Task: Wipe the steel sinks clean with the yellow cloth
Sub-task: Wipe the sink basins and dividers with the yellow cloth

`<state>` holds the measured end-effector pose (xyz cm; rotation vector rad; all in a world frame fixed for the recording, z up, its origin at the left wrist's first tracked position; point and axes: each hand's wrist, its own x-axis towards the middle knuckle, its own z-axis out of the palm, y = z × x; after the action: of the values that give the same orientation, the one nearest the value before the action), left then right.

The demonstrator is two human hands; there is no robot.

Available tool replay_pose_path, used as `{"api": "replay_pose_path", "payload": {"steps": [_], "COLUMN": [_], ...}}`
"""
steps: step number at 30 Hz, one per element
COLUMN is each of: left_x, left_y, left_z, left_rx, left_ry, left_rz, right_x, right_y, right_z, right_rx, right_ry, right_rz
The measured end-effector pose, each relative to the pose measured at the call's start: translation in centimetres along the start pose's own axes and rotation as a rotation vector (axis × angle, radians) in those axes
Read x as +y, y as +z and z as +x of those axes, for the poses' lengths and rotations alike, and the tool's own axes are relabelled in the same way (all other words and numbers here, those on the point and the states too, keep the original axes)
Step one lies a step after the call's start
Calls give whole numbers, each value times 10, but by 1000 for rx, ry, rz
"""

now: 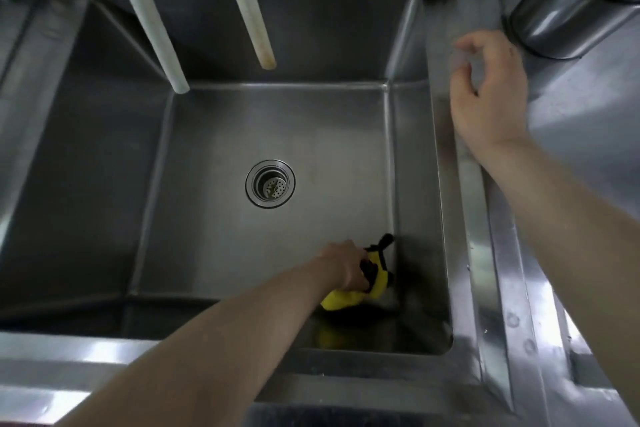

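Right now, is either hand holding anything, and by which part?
The left hand grips the bunched upper end of the yellow cloth. The right hand holds nothing, fingers loosely curled.

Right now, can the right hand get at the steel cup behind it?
Probably yes: the right hand hovers empty over the sink's rim, and nothing lies between its fingers and the steel cup.

The cloth I grip is bright yellow with black trim. My sink is dull grey steel (streaked with white glare at the rim). Two spouts are white, one stained brownish at its tip.
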<state>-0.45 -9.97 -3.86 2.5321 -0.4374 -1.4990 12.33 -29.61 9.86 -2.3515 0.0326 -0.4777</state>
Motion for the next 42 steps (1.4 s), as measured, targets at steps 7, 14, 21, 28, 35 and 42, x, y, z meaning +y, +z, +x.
{"api": "replay_pose_path", "payload": {"steps": [7,14,21,28,35,42], "left_x": [20,30,38,55,52,15], "left_y": [-11,-42,-65,-83,-83,-60], "left_z": [-36,-93,-160,-223,-272,-291], "left_rx": [1,248,353,380,253,296], "left_ry": [-5,-86,-45,18,121,356], "left_rz": [-410,-958,-1258,-1401,-1704,-1850], "right_x": [-20,-65,-97,-133,-147,-176], "right_y": [-11,-36,-57,-86,-106,-113], "right_z": [-61,-109,-142,-146,-129,-116], "right_rx": [-119,-269,-459,-608,-652,-465], "right_ry": [113,246,453,591,453,482], "right_rz": [82,305,348,623,559,562]}}
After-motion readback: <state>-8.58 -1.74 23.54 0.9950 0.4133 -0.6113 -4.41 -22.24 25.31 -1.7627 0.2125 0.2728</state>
